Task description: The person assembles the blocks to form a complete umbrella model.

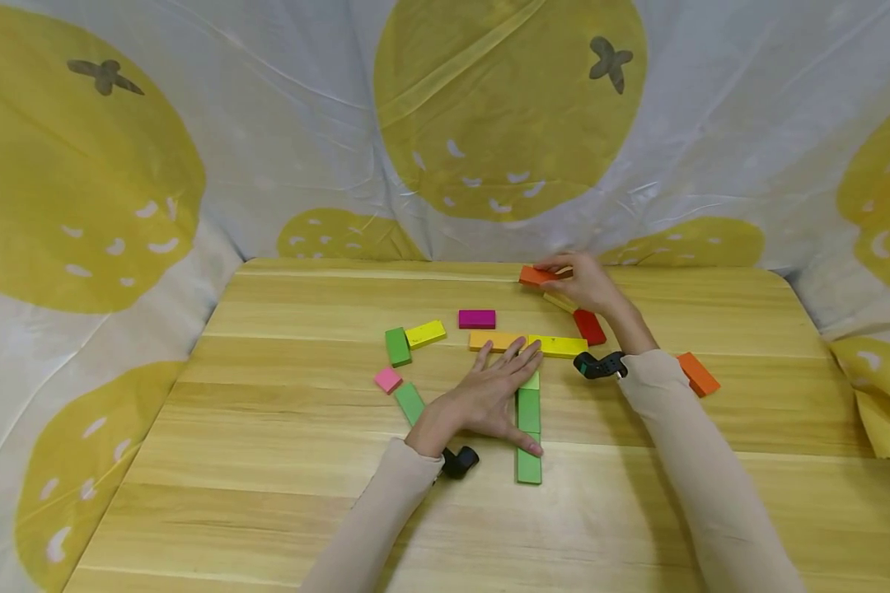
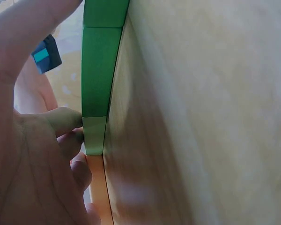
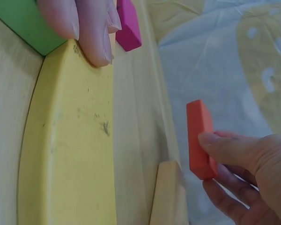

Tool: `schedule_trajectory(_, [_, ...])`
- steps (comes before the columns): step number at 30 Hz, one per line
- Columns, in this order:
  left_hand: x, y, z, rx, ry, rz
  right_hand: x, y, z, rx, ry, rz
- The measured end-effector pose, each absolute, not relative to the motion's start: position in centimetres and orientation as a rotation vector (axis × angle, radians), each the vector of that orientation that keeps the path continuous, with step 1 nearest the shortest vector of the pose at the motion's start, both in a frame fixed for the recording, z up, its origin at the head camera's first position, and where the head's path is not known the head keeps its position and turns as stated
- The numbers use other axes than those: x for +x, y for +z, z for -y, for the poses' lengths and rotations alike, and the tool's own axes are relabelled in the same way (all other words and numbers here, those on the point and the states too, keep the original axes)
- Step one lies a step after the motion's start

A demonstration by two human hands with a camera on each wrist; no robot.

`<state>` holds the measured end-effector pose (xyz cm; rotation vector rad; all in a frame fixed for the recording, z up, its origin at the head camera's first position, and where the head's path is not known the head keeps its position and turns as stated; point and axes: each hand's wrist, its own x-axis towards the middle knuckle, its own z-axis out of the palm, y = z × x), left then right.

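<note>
Near the table's back edge, my right hand pinches an orange-red block between thumb and fingers, holding it over the pale wood-coloured block. My left hand lies spread over a T-shaped arrangement of blocks, fingers straight. Its fingertips rest at the crossbar, where an orange block and a yellow block meet end to end. The stem is a short light green block followed by two green blocks in line. My left thumb touches the stem near where the green blocks join.
Behind the crossbar lies a magenta block. To the left are a green block, a yellow block, a pink block and another green block. A red block and an orange block lie right. Patterned cloth hangs behind.
</note>
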<state>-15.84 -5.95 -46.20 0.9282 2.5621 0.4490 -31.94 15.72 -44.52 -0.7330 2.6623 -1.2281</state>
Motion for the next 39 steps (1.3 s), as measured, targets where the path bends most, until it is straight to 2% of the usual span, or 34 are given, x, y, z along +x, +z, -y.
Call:
schedule_trajectory(18, [-15.8,-46.2,5.7,0.935,0.467,-2.548,-33.5,-45.4,-13.9,-0.807,-1.110,-2.628])
schedule_trajectory(39, [-15.8,-46.2,5.7,0.928,0.471,-2.549,-33.4,-46.1,-14.5,-0.651,-1.107,-2.734])
